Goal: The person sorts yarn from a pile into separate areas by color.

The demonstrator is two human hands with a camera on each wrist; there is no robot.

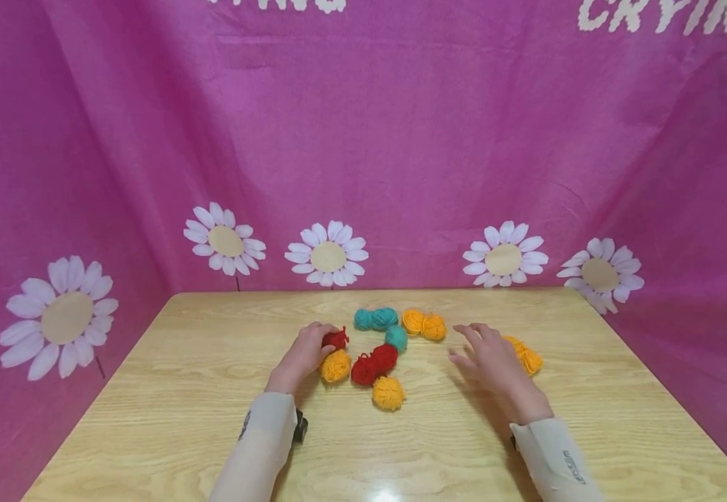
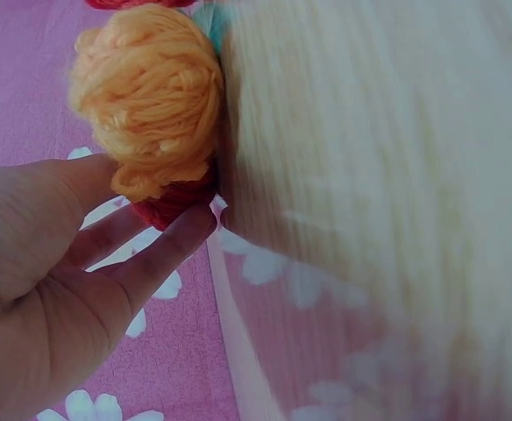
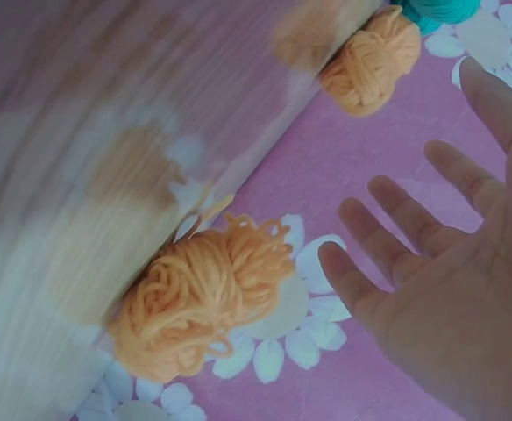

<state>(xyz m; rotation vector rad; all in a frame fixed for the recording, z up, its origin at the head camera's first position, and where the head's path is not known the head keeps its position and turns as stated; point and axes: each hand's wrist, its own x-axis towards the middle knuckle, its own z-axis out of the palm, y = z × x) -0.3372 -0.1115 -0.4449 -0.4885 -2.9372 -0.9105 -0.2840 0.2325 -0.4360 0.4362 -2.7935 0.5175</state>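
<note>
My left hand (image 1: 303, 355) holds a small red yarn ball (image 1: 337, 339) between thumb and fingers, at the left of the group. Close against it sits an orange yarn ball (image 1: 336, 366), which covers much of the red one in the left wrist view. My right hand (image 1: 491, 359) hovers with its fingers spread and nothing in them. Beyond its outer side lies an orange yarn bundle (image 1: 526, 356), seen whole in the right wrist view as a looped skein (image 3: 202, 303).
Mid-table lie red yarn balls (image 1: 373, 364), an orange ball (image 1: 389, 393) nearer me, a teal ball (image 1: 396, 338), a teal bundle (image 1: 376, 319) and an orange bundle (image 1: 424, 325) farther back. A pink flowered cloth (image 1: 363, 160) hangs behind the wooden table (image 1: 212, 390).
</note>
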